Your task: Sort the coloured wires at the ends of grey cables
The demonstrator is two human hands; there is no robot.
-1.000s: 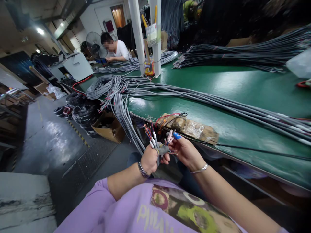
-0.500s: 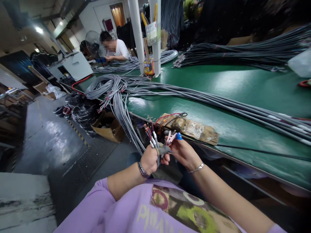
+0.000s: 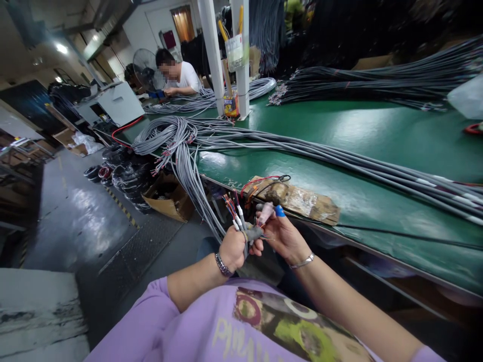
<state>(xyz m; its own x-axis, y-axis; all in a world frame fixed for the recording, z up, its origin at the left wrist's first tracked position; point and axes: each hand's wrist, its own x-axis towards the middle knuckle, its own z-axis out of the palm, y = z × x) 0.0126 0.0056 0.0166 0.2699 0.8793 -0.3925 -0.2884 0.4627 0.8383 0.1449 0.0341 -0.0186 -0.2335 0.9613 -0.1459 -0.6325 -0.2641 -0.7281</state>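
Observation:
My left hand (image 3: pixel 233 247) is closed around several grey cables (image 3: pixel 242 221), whose stripped ends with thin coloured wires and white sleeves stick up above the fist. A grey covering wraps the thumb (image 3: pixel 253 233). Close beside it, my right hand (image 3: pixel 286 238) has its fingertips pinched at thin reddish wires (image 3: pixel 261 224) of a cable end. A blue cover (image 3: pixel 279 211) is on one of its fingers, and a pale pinkish cover (image 3: pixel 266 213) seems to be on another. The exact grip between the fingertips is partly hidden.
A long bundle of grey cables (image 3: pixel 302 149) lies across the green table (image 3: pixel 350 125), hanging over its edge at left. A taped cardboard piece (image 3: pixel 302 199) lies at the near edge. A co-worker (image 3: pixel 184 78) sits behind a white post (image 3: pixel 244 85). An open carton (image 3: pixel 169 198) stands below.
The fingers of my right hand have shifted slightly at the wires, and the pinkish covering has turned. My left hand keeps its hold on the cables.

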